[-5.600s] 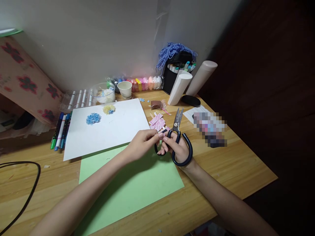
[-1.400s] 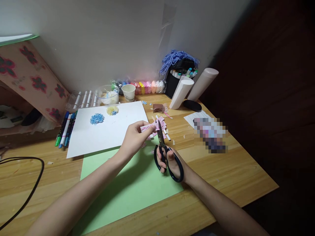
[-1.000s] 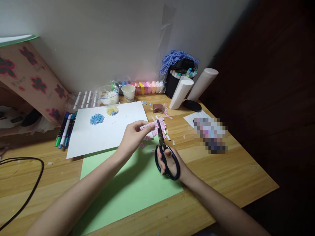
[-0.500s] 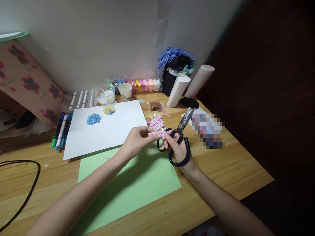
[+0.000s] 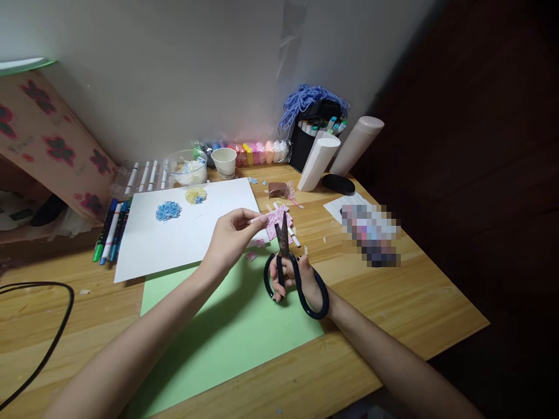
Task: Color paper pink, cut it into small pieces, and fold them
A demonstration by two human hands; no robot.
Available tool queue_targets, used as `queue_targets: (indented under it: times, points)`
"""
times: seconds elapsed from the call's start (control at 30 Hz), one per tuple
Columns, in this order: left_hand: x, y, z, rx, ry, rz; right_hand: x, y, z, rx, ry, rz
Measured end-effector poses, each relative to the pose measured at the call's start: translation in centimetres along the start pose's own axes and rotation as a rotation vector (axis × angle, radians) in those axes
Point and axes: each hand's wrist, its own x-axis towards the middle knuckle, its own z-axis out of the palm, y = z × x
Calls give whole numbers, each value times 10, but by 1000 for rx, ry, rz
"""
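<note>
Two bare hands, both at the right end of the white sheet (image 5: pixel 192 238). Left hand (image 5: pixel 229 235), over that sheet's near right part: thumb and fingers pinching one pink strip (image 5: pixel 255 220), mostly hidden by the grip, long axis apparently left to right. Right hand (image 5: pixel 309 282), off the sheet's near right corner: fingers and thumb through the handles of scissors (image 5: pixel 283 245), blades parted, tips pointing away past the sheet's right edge. Key relation, by judgement: strip left of the blades and roughly crosswise to them, left hand nearer; contact with steel impossible to tell. One pink pile (image 5: pixel 272 230), at the sheet's right edge, behind the blades. Several pink bits (image 5: pixel 251 256), along the sheet's near edge. One blue tuft (image 5: pixel 168 210), one yellow tuft (image 5: pixel 194 194), on the sheet.
</note>
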Motion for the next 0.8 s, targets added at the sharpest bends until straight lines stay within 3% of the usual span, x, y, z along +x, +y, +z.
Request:
queue_targets:
  times: [0.1,0.4,0.8]
  points:
    - [-1,-2,2,-28,-32,-45,-1,3,-2,-38,-54,-17]
    - [-1,-5,3,-7,-71,-106,-2,10,-6,-141,-33,-38]
    - [0,3,1,-29,-29,-84,-1,12,-2,-145,98,-93]
